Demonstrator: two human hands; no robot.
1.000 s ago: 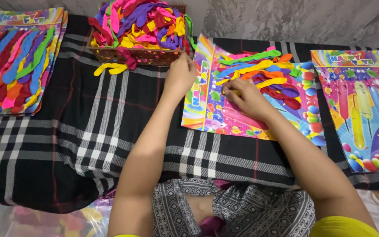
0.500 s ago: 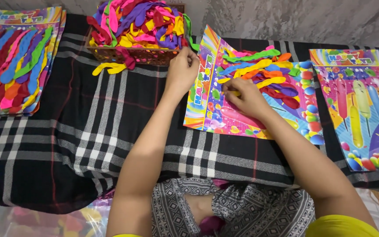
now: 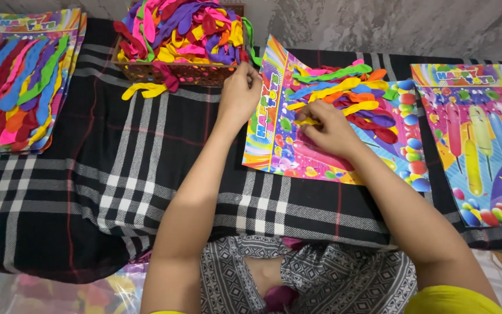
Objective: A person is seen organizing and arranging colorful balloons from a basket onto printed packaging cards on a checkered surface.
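Both bare forearms reach forward from the bottom of the view, spreading apart at the elbows and drawing closer toward the hands. The left hand (image 3: pixel 239 93) sits farther out, wrist straight, back of the hand facing up, its fingers curled under and bunched together at the tips in a pinching grip. The right hand (image 3: pixel 327 129) lies nearer and lower, wrist bent slightly inward, knuckles up, thumb and forefinger pressed together at the front in a tight pinch. The two hands are near each other, not touching.
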